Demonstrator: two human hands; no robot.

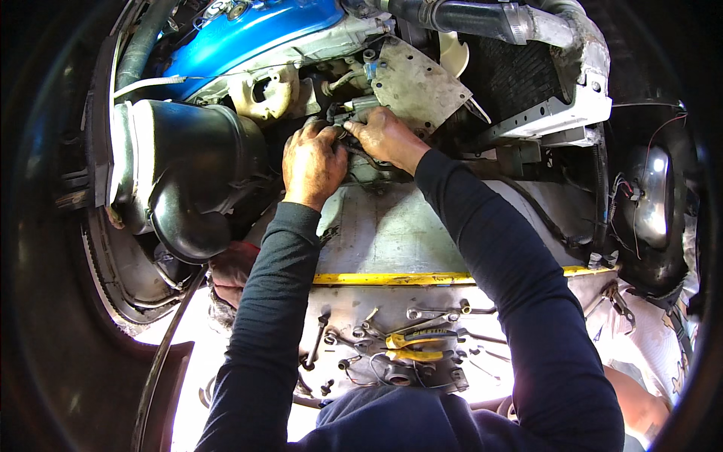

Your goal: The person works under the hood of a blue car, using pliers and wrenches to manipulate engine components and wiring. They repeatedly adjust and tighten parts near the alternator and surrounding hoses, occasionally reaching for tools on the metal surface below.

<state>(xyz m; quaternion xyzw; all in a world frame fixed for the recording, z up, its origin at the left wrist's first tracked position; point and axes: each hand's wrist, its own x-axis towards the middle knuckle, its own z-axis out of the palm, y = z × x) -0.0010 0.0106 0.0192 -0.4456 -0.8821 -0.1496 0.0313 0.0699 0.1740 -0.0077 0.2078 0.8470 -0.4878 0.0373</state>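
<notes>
Both hands reach deep into an engine bay and meet below a grey metal plate with holes (419, 84). My left hand (312, 164) is bent over with curled fingers, its fingertips hidden among dark parts. Beside it, my right hand (388, 141) pinches with thumb and forefinger at the same spot, touching or nearly touching the left. What the fingers grip is too small and shadowed to make out. A dark hose or cable (365, 157) runs just under the right hand. A blue engine cover (252, 39) lies beyond, with a pale cast bracket (265, 94) nearer.
At left stands a large black air-filter housing (188, 151). A radiator (520, 71) and thick pipe (482, 21) sit far right. A yellow-edged panel (392, 279) crosses before me; nearer lie yellow-handled pliers (418, 346), spanners (433, 313) and bolts. Bare skin (636, 403) shows lower right.
</notes>
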